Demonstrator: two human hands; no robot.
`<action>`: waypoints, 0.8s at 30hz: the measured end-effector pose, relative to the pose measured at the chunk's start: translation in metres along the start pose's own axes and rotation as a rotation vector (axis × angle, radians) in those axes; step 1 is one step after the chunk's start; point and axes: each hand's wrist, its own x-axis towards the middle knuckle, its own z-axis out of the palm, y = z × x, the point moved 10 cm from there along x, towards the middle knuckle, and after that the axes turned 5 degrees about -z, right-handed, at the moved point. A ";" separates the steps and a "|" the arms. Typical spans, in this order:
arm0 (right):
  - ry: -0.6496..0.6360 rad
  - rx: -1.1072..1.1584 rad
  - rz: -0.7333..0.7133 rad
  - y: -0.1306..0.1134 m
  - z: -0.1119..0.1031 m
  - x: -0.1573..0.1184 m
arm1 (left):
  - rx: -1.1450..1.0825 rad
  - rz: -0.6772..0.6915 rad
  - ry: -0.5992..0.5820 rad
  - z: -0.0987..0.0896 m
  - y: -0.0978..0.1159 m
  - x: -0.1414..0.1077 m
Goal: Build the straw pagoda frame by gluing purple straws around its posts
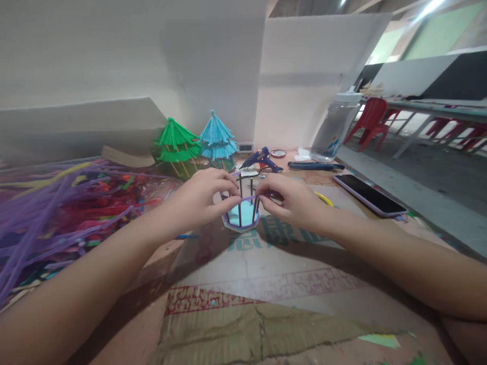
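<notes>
A small model with a pale blue many-sided base [235, 215] and several dark upright posts [240, 213] stands on the cardboard. Across the posts runs a purple pipe cleaner [249, 197]. From the left, my left hand [207, 195] pinches the pipe cleaner between thumb and finger near a front post. On the other side, my right hand [287, 200] pinches its right end beside the right-hand posts. Parts of the rear posts are hidden behind my fingers.
Purple, red and yellow pipe cleaners [41, 213] pile up on the left. Behind the model stand a green pagoda roof [177, 142], a blue one [216, 137] and a glue gun [262, 160]. At right are a utility knife [315, 166], a water bottle [335, 126] and a phone [369, 195].
</notes>
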 end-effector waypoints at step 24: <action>-0.014 -0.158 -0.030 -0.007 -0.001 0.001 | 0.013 -0.005 0.000 -0.001 0.001 -0.001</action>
